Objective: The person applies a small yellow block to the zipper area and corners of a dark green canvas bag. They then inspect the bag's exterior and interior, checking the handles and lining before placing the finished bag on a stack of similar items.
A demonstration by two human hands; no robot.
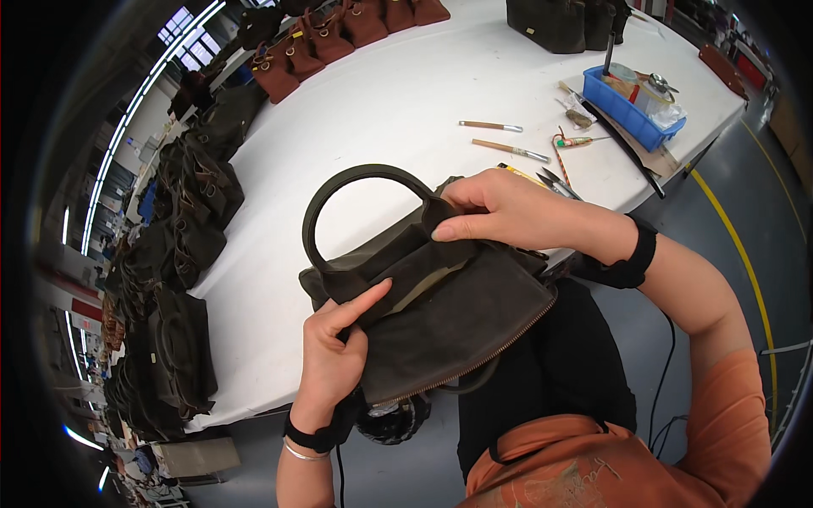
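A dark olive-brown handbag point(457, 326) lies tilted over the front edge of the white table, partly above my lap. Its round top handle point(315, 216) stands up, and a zipper point(508, 339) runs along the near edge. At the handle's right base, my right hand point(517, 212) grips the bag with the thumb on the near side and fingers behind. My left hand point(333, 351) holds the left side, its index finger stretched along the bag below the handle's left base. The other left fingers are curled and partly hidden. Dark bands circle both wrists.
On the white table point(279, 161), two wooden-handled tools point(511, 151) and pens point(555, 184) lie beyond my right hand. A blue bin point(631, 110) of supplies sits at the right edge. Dark bags point(182, 356) line the left side; brown bags point(322, 38) stand at the back.
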